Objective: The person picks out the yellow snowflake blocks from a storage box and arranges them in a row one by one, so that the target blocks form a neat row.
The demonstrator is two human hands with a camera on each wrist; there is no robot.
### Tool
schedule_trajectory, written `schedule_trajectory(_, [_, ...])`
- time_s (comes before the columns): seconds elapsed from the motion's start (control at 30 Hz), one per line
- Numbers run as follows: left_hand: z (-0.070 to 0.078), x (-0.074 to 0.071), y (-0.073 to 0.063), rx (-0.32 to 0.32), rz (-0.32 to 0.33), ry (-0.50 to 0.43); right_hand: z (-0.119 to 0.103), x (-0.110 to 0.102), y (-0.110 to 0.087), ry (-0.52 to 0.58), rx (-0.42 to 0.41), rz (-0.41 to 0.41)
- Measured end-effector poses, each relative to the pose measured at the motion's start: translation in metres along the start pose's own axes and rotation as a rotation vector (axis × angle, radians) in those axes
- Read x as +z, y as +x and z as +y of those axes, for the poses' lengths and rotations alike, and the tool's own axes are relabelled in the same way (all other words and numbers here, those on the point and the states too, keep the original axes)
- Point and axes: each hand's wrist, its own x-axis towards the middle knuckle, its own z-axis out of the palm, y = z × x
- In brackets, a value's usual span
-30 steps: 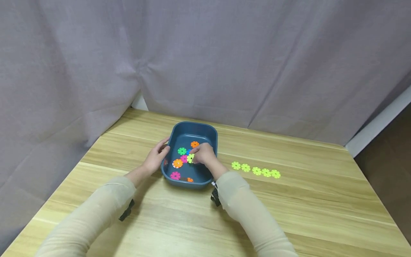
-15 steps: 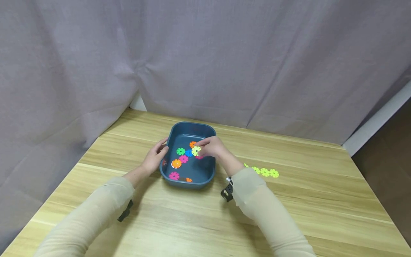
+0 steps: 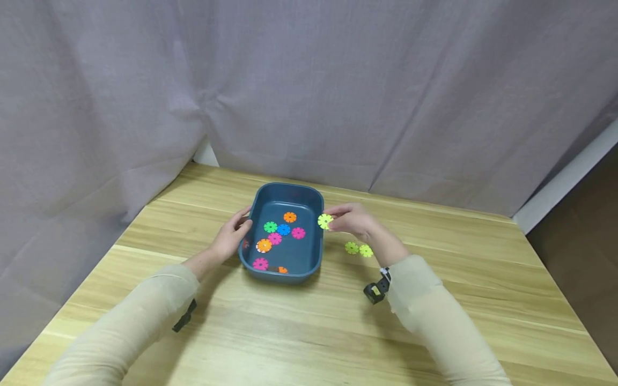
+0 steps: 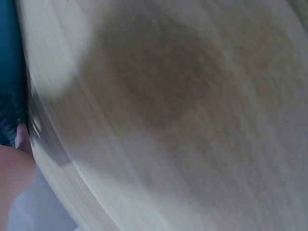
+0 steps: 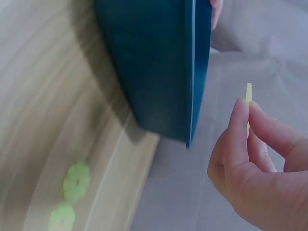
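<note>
My right hand [image 3: 354,221] pinches a yellow-green snowflake disc [image 3: 325,221] between thumb and fingertips, just off the right rim of a dark blue plastic bin [image 3: 314,257]. In the right wrist view the disc [image 5: 249,91] shows edge-on, raised off the table. My left hand [image 3: 230,235] holds the bin's left wall, thumb at the rim and fingers along the outside. Inside the bin lie several snowflake discs: orange [image 3: 289,217], green [image 3: 270,227], blue [image 3: 284,230] and pink [image 3: 298,233]. Only part of the left hand [image 4: 14,168] shows in the left wrist view.
Two yellow-green discs [image 3: 359,249] lie on the wooden table [image 3: 270,332] right of the bin; the right forearm covers the area beyond them. Grey curtains [image 3: 299,96] hang along the back and left of the table. A black wrist camera [image 3: 376,290] sits under the right cuff.
My right hand has lifted a yellow-green disc out of the bin and carried it right, past the rim. Its arm now covers part of the row of discs. My left hand stays at the bin.
</note>
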Motion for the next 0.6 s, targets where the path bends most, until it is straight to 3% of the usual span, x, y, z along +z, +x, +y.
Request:
schedule_trajectory(0.07, [-0.001, 0.0, 0.0, 0.005, -0.002, 0.001, 0.003, -0.011, -0.004, 0.016, -0.014, -0.012])
schedule_trajectory(0.17, [-0.017, 0.0, 0.007, 0.06, 0.02, 0.006, 0.01, -0.027, -0.011, 0.045, -0.003, -0.014])
schedule_trajectory(0.27, [-0.02, 0.002, 0.007, 0.091, 0.024, 0.009, 0.017, -0.044, -0.019, 0.06, 0.004, 0.002])
schedule_trajectory(0.43, [-0.017, 0.004, 0.009, 0.043, 0.011, 0.011, 0.032, -0.075, -0.034, 0.071, 0.0, 0.035])
schedule_trajectory(0.57, [-0.017, 0.005, 0.012, 0.02, 0.01, 0.006, 0.054, -0.107, -0.041, 0.129, -0.015, 0.021])
schedule_trajectory(0.6, [-0.016, 0.005, 0.012, 0.019, 0.009, -0.001, 0.066, -0.12, -0.038, 0.175, -0.046, -0.015])
